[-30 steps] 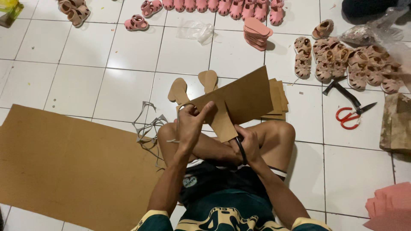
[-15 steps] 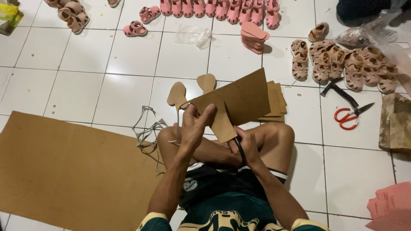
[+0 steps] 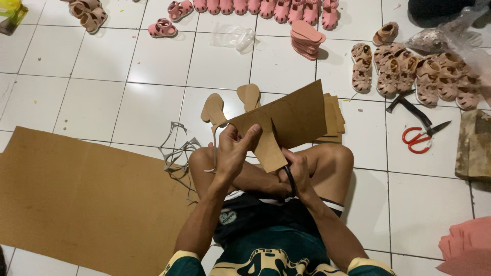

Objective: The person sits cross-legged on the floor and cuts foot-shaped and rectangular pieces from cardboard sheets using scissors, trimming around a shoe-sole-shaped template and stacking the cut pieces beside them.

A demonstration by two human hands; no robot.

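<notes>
The person sat cross-legged on the white tiled floor (image 3: 92,97), the left hand (image 3: 232,151) raised, its grip pinching the cardboard piece (image 3: 286,125). The right hand (image 3: 296,174) closed around black scissors (image 3: 290,179). The cardboard hung over the knees, long axis slanting up to the right. Pink sandals (image 3: 266,7) lined the far tiles.

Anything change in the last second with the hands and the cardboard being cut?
Hardly anything. The left hand still holds the cardboard piece up, and the right hand still grips the black-handled scissors under it. The red scissors and the big sheet lie unmoved.
</notes>
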